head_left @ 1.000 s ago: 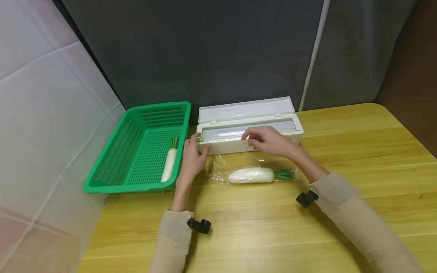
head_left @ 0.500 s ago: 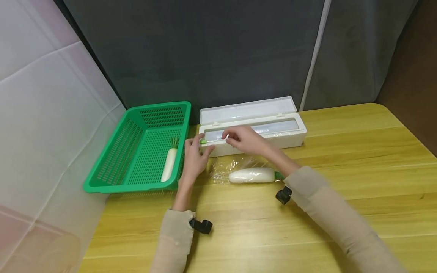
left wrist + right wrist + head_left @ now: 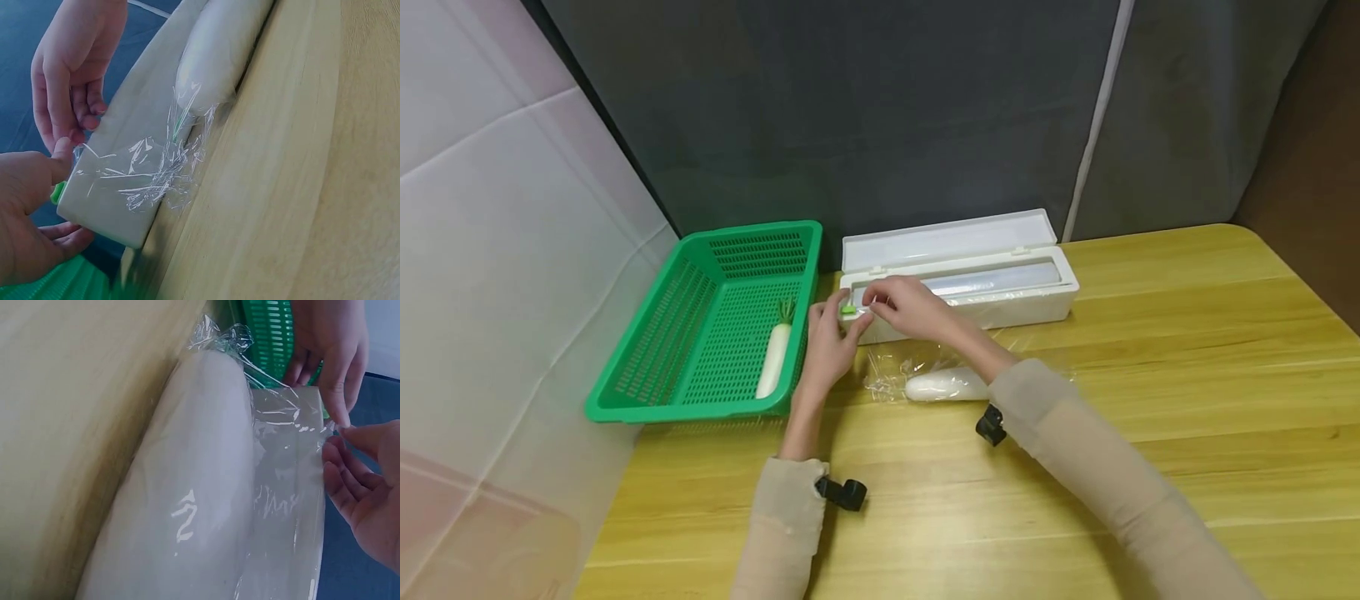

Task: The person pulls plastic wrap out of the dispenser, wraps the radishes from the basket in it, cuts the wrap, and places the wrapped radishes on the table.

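Note:
A white cling film box (image 3: 1015,310) stands at the back of the table, lid raised, with the film roll inside. My left hand (image 3: 826,350) grips the box's left end between thumb and fingers, beside a small green slide cutter (image 3: 848,310). My right hand (image 3: 910,308) pinches the edge of the clear film (image 3: 147,181) at that end, its fingertips close to my left thumb. In front of the box lies a white radish (image 3: 942,385) covered with film; my right forearm hides its leafy end in the head view.
To the left stands a green plastic basket (image 3: 700,414) with another white radish (image 3: 772,360) in it. Behind the wooden table (image 3: 925,517) hangs a dark grey cloth (image 3: 850,108). A pale wall covering (image 3: 490,275) borders the left side.
My right hand has moved left along the box's front edge to its left end. The right forearm now crosses over the radish's leaves. My left hand stays at the box's left end.

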`<state>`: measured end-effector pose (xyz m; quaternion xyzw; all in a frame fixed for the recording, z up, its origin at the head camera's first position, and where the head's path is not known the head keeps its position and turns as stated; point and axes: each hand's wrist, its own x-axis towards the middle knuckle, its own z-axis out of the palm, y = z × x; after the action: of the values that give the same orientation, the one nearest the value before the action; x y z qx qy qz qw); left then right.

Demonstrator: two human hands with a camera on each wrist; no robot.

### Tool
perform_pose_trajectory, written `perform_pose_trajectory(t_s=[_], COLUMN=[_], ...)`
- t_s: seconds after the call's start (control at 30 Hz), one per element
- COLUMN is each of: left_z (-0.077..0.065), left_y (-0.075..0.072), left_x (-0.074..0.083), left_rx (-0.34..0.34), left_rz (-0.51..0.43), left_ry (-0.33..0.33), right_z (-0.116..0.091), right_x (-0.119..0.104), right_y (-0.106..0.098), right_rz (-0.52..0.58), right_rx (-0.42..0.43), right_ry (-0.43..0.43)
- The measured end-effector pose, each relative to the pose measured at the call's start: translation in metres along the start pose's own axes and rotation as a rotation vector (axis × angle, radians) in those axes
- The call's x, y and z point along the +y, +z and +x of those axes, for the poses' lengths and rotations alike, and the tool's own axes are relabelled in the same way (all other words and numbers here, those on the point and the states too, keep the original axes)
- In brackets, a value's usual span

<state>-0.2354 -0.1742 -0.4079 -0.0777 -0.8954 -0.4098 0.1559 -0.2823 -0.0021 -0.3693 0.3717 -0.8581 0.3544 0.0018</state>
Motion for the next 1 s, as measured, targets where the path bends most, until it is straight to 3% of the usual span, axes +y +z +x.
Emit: perform_pose_trajectory(t_s=[0.43,0.77,1.0], left_z=[0.0067,0.0105,0.0098], left_y=[0.0052,0.0091,0.0065], left_x=[-0.0044,-0.0045,-0.0056], left_rx=[0.017,0.038,0.018], left_rz=[-0.02,-0.047,-0.049], left_ry=[0.0,-0.011,0.001], right_z=[0.0019,0.0011,0.0061], right_x=[-0.0001,-0.001,-0.0041], right_y=[0.0016,0.0023,0.0019], right_rz=[0.035,0.076,0.044], right_rx=[-0.03,0.038,0.063], right_ry=[0.065,0.111,0.08])
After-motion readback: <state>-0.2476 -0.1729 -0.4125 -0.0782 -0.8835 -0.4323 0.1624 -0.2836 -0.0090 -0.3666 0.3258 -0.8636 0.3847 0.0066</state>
